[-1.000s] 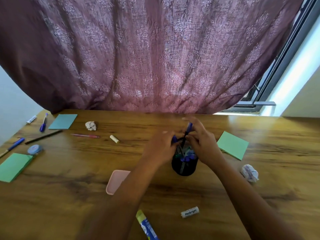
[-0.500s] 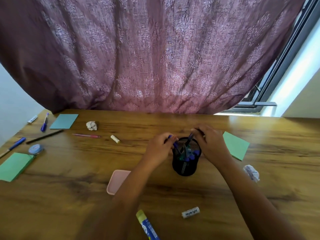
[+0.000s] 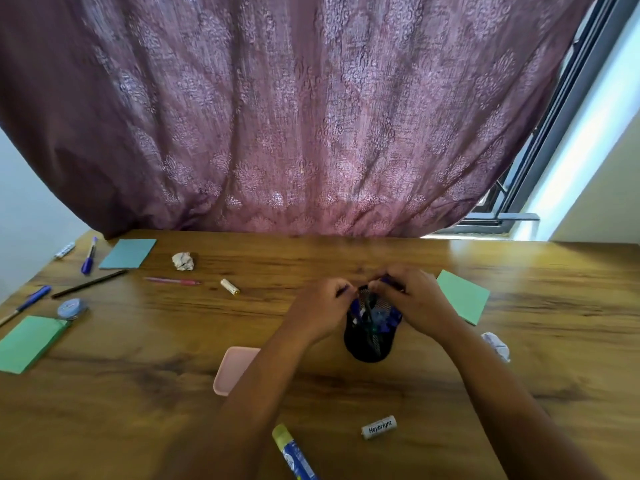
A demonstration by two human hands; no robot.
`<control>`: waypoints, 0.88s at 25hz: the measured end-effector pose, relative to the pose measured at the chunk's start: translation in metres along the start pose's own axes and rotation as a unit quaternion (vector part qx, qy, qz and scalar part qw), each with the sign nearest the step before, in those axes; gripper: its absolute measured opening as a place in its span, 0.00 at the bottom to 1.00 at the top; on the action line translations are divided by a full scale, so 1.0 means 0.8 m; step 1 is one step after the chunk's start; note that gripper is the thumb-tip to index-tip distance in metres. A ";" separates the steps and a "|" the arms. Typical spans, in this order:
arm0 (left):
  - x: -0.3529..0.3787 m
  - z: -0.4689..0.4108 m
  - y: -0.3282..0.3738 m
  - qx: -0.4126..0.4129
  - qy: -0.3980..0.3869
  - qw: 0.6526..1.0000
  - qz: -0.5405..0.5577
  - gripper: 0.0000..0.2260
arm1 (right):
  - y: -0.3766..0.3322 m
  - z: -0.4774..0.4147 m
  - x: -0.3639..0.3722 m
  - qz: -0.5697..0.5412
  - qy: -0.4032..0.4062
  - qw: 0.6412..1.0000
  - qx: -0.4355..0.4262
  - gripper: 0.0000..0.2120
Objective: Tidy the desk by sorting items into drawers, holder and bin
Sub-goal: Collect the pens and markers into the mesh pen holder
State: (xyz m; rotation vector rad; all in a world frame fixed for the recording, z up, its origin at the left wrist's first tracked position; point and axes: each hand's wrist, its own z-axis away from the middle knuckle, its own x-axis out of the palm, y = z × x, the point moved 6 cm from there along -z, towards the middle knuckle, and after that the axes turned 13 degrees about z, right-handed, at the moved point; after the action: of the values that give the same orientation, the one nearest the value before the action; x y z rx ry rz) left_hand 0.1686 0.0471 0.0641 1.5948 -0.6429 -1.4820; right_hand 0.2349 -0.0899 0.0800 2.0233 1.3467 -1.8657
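A black mesh pen holder [image 3: 369,344] stands on the wooden desk [image 3: 346,393], with several blue pens inside. My left hand [image 3: 320,308] sits at its left rim, fingers curled round a blue pen's top. My right hand [image 3: 414,301] covers the right rim, pinching another blue pen end down into the holder. Loose on the desk lie a pink pen [image 3: 173,281], a black pencil [image 3: 88,288], two blue pens [image 3: 89,255] [image 3: 29,301], crumpled paper balls [image 3: 183,261] [image 3: 497,345] and green note pads [image 3: 462,301] [image 3: 29,342].
A pink tray [image 3: 230,370] lies beside my left forearm. A glue stick [image 3: 294,452] and a white "Heybright" tube [image 3: 379,426] lie near the front. A tape roll [image 3: 71,308], a teal pad [image 3: 128,253] and a small cream tube [image 3: 230,286] lie left. A curtain hangs behind.
Both hands have sunk lower onto the holder's rim, pushing the pens down; the pen that stuck up in my right hand is now mostly inside.
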 end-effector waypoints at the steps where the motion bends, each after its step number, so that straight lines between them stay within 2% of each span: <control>1: 0.002 0.002 0.004 0.021 0.001 0.999 -0.032 0.12 | -0.001 0.001 -0.001 0.006 -0.001 1.000 0.002 0.07; 6: 0.003 0.007 0.004 0.018 0.012 1.000 -0.019 0.10 | -0.009 0.011 -0.004 0.047 -0.014 0.999 0.000 0.09; 9: -0.004 0.009 -0.002 0.009 0.033 0.999 0.012 0.10 | -0.020 0.018 -0.005 0.034 -0.020 0.999 0.000 0.18; 11: -0.008 0.012 -0.005 0.007 0.038 0.999 0.036 0.09 | -0.028 0.021 -0.006 0.026 0.014 1.000 0.002 0.27; 13: -0.017 0.017 -0.010 0.000 0.050 0.996 0.076 0.08 | -0.032 0.020 -0.012 0.020 0.078 0.997 0.015 0.31; 17: -0.055 0.034 -0.034 -0.043 0.083 0.974 0.207 0.07 | -0.060 0.003 -0.013 -0.037 0.148 0.988 -0.004 0.27; 22: -0.158 0.081 -0.117 -0.123 0.158 0.942 0.271 0.08 | -0.167 -0.037 0.054 -0.116 0.101 0.987 -0.054 0.14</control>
State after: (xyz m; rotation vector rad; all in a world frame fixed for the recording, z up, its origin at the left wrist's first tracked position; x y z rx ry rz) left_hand 0.0681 0.1838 0.0569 1.2849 -0.6171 -0.8409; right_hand 0.1682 0.0320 0.1156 2.1274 1.7624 -1.6604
